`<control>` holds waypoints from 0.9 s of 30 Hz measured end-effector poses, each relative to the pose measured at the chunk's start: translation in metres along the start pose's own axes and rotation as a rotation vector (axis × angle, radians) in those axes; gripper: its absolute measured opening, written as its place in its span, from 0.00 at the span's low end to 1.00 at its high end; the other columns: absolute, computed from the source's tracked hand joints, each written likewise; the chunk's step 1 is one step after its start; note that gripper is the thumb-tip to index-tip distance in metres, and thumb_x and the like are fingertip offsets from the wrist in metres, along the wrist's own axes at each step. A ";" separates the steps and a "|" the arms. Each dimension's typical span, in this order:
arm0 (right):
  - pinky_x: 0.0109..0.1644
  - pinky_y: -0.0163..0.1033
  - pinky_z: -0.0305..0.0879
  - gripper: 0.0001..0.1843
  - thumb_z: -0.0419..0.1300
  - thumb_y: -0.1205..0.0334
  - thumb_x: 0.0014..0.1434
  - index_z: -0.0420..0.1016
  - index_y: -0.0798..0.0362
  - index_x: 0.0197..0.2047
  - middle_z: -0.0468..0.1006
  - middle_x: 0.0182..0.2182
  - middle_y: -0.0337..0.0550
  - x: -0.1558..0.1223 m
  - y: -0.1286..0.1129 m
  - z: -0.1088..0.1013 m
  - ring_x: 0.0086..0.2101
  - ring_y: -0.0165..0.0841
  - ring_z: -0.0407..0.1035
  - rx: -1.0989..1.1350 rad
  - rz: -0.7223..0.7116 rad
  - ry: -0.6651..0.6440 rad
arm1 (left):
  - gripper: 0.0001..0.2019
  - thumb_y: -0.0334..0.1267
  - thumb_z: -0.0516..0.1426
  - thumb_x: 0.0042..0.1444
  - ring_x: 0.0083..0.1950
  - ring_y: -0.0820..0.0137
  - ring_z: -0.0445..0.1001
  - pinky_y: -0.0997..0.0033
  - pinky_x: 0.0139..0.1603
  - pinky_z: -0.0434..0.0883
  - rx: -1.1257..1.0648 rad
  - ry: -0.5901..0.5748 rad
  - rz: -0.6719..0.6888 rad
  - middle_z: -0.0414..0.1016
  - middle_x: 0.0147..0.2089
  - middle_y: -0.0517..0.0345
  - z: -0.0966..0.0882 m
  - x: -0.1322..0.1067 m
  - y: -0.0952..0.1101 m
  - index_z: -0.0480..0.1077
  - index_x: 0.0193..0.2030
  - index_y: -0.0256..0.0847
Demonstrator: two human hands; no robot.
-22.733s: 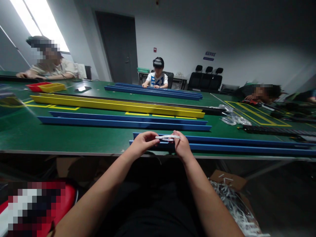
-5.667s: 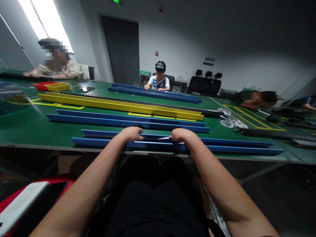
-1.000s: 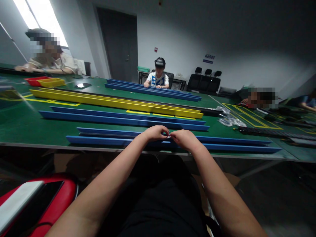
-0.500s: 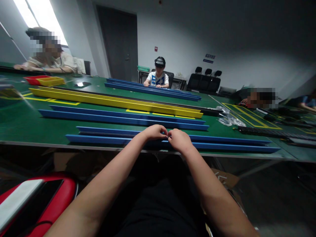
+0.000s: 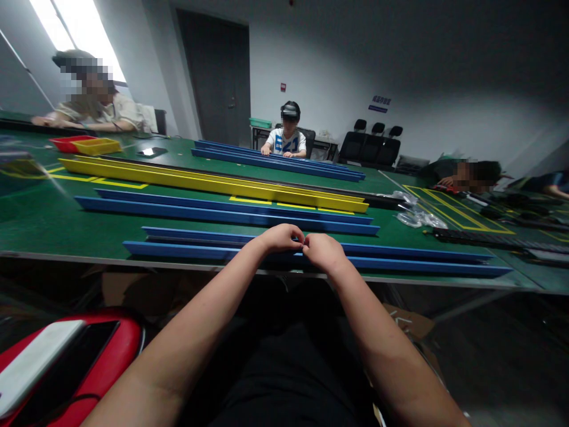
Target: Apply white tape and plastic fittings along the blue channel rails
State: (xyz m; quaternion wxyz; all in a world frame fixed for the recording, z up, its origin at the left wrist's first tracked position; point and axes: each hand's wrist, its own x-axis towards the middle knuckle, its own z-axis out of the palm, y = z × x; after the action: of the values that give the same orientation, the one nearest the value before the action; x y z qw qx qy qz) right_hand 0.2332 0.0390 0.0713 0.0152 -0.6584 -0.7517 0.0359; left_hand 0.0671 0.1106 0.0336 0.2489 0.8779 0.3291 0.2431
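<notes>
My left hand [image 5: 284,237] and my right hand [image 5: 323,250] meet fingertip to fingertip over the nearest blue channel [image 5: 422,261]. Both are pinched closed. Whatever sits between the fingertips is too small to make out. The long blue channel runs left to right along the near table edge, passing under both hands, which hide its middle. Just behind it lies a second blue channel [image 5: 222,213], and beyond that a yellow channel [image 5: 213,181].
On the green table [image 5: 40,219] lie more blue channels [image 5: 275,163], a red tray [image 5: 66,144], a yellow tray [image 5: 98,146], a phone [image 5: 152,152] and clear plastic bags [image 5: 413,218]. Several people sit around it. A red stool [image 5: 111,356] stands at my lower left.
The whole view has shifted slightly, so the table and channels appear a little farther right. My hands keep nearly the same pose, fingertips together.
</notes>
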 end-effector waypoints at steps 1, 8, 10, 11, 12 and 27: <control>0.43 0.41 0.66 0.15 0.53 0.52 0.62 0.78 0.43 0.46 0.81 0.41 0.46 0.001 0.001 0.000 0.42 0.41 0.75 -0.003 -0.011 -0.001 | 0.09 0.42 0.63 0.49 0.42 0.69 0.77 0.75 0.48 0.69 -0.001 -0.002 0.001 0.81 0.40 0.58 0.000 0.000 -0.001 0.80 0.35 0.41; 0.43 0.39 0.65 0.16 0.52 0.52 0.63 0.79 0.41 0.47 0.81 0.41 0.44 0.001 0.006 0.002 0.42 0.39 0.74 -0.012 -0.044 0.011 | 0.09 0.42 0.63 0.50 0.43 0.69 0.76 0.75 0.49 0.69 -0.007 -0.018 0.038 0.80 0.42 0.57 0.000 0.000 -0.004 0.80 0.35 0.41; 0.42 0.38 0.64 0.16 0.53 0.53 0.63 0.79 0.41 0.47 0.81 0.41 0.43 0.002 0.008 0.003 0.42 0.38 0.74 0.005 -0.050 0.020 | 0.09 0.42 0.62 0.50 0.43 0.69 0.76 0.75 0.48 0.69 -0.005 -0.022 0.033 0.80 0.42 0.57 0.000 0.000 -0.004 0.80 0.35 0.41; 0.42 0.37 0.63 0.15 0.53 0.53 0.62 0.79 0.40 0.47 0.82 0.41 0.42 0.003 0.008 0.003 0.42 0.37 0.74 0.020 -0.056 0.026 | 0.09 0.42 0.62 0.51 0.43 0.69 0.76 0.75 0.48 0.69 -0.005 -0.023 0.029 0.80 0.41 0.57 -0.001 0.000 -0.004 0.80 0.35 0.41; 0.41 0.37 0.63 0.15 0.53 0.54 0.62 0.79 0.40 0.46 0.82 0.41 0.41 0.004 0.009 0.004 0.41 0.36 0.74 0.037 -0.064 0.033 | 0.10 0.42 0.62 0.51 0.42 0.69 0.76 0.75 0.48 0.69 -0.004 -0.023 0.025 0.80 0.41 0.57 -0.001 0.000 -0.004 0.80 0.36 0.40; 0.41 0.37 0.63 0.16 0.49 0.52 0.67 0.76 0.45 0.48 0.82 0.40 0.45 -0.006 0.010 0.012 0.40 0.38 0.75 -0.139 -0.187 0.166 | 0.14 0.46 0.60 0.51 0.41 0.68 0.75 0.75 0.44 0.68 0.033 -0.049 -0.076 0.81 0.40 0.59 0.000 0.001 -0.004 0.80 0.40 0.43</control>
State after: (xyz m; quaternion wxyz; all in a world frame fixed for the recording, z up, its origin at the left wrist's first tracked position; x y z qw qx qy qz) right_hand 0.2426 0.0341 0.0592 0.0348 -0.5855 -0.8067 -0.0722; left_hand 0.0658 0.1142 0.0316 0.2513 0.8745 0.3599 0.2063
